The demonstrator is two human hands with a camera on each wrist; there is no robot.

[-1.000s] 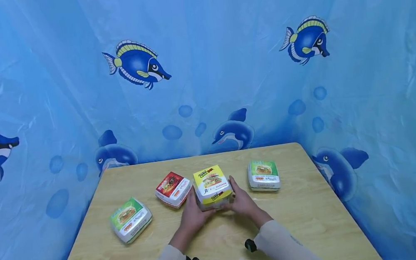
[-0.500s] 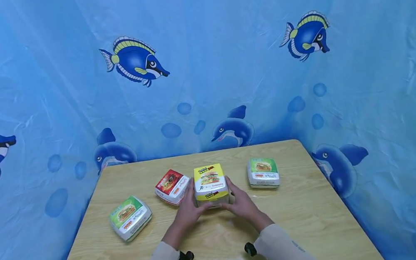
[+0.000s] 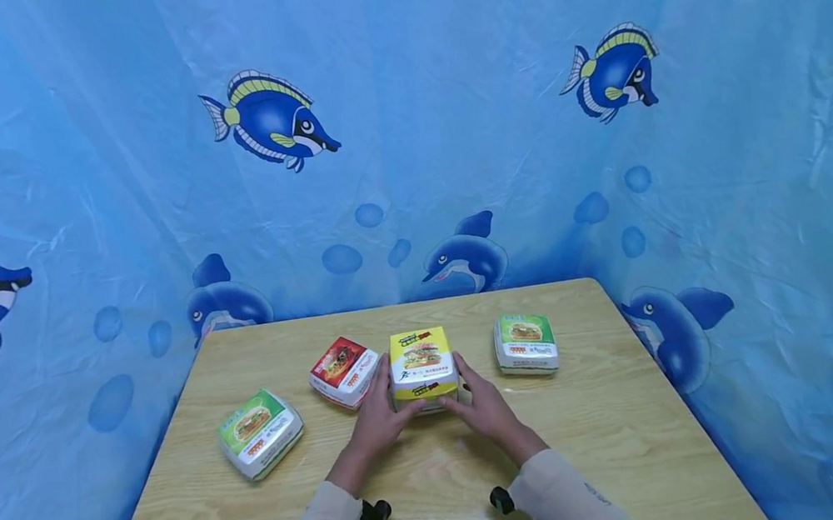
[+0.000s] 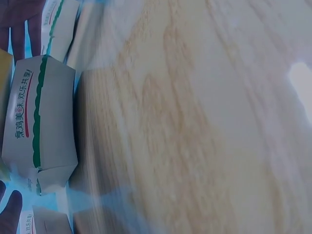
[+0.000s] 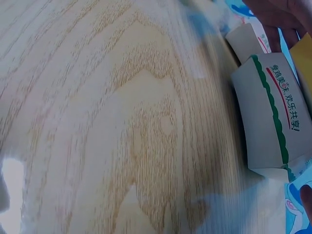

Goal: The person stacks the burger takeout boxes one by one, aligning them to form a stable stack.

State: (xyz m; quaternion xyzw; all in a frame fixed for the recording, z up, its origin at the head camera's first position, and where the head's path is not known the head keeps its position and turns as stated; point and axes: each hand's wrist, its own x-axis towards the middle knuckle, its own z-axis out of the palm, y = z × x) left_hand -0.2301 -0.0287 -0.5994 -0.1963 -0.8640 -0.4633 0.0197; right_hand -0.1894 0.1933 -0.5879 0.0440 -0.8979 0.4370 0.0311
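Observation:
A yellow and white burger box (image 3: 422, 364) is stacked on a white box with green scalloped trim (image 4: 41, 122) in the middle of the table. My left hand (image 3: 379, 418) holds the yellow box at its left side, thumb across the near face. On the other side my right hand (image 3: 486, 404) holds it in the same way, and the two thumb tips come close together. The right wrist view shows the lower white box (image 5: 270, 112) on the wood, with a yellow edge (image 5: 304, 58) above it. Most of the fingers are hidden behind the boxes.
A red and white burger box (image 3: 345, 373) stands just left of the stack. Farther left is a green and white one (image 3: 260, 434), and another green and white box (image 3: 526, 344) is at the right. A blue fish-print curtain (image 3: 404, 127) hangs behind the wooden table (image 3: 628, 424).
The yellow box has turned slightly and now sits squarer over the lower box. My right hand has shifted a little left with it. The other boxes stay where they were.

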